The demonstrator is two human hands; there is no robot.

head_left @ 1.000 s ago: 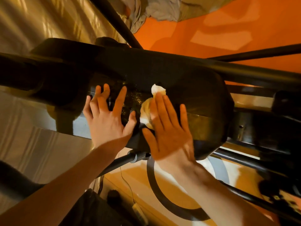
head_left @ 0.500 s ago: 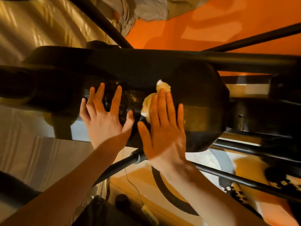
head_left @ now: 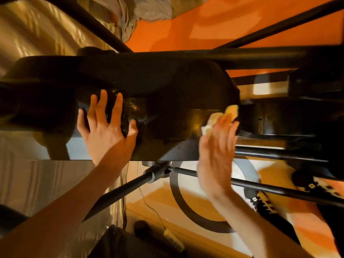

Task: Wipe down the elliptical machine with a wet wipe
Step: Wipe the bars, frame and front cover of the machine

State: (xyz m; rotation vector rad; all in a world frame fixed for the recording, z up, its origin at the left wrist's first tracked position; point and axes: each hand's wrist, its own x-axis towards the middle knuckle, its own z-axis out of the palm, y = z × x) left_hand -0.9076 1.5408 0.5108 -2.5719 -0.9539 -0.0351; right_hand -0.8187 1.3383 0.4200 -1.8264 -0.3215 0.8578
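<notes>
The black housing [head_left: 176, 86] of the elliptical machine runs across the middle of the view, glossy, with faint specks on its near face. The left hand [head_left: 106, 135] lies flat against the left part of the housing. Its fingers are straight and spread, its thumb is stretched out towards the housing's middle, and it grasps nothing. The right hand [head_left: 216, 161], blurred, is raised against the right end of the housing, palm to the surface and fingers straight and close together. It is not curled round anything; its fingertips press the wet wipe [head_left: 214, 121] onto the housing. The wipe is bunched into a pale, crumpled wad that touches the housing at its right edge. Part of it sticks out above and to the left of the fingertips, and the rest is hidden under them. Below the housing a thin black bar [head_left: 279, 190] passes behind the right wrist, and a grey curved band [head_left: 186, 209] arcs beneath it. Beyond the housing lies an orange floor [head_left: 186, 28] with a heap of pale cloth [head_left: 149, 8] on it. To the left of the housing hangs a shiny golden fabric [head_left: 37, 34]. Below the housing, between the two forearms, a thin cable leads to a pale power strip [head_left: 173, 239].
</notes>
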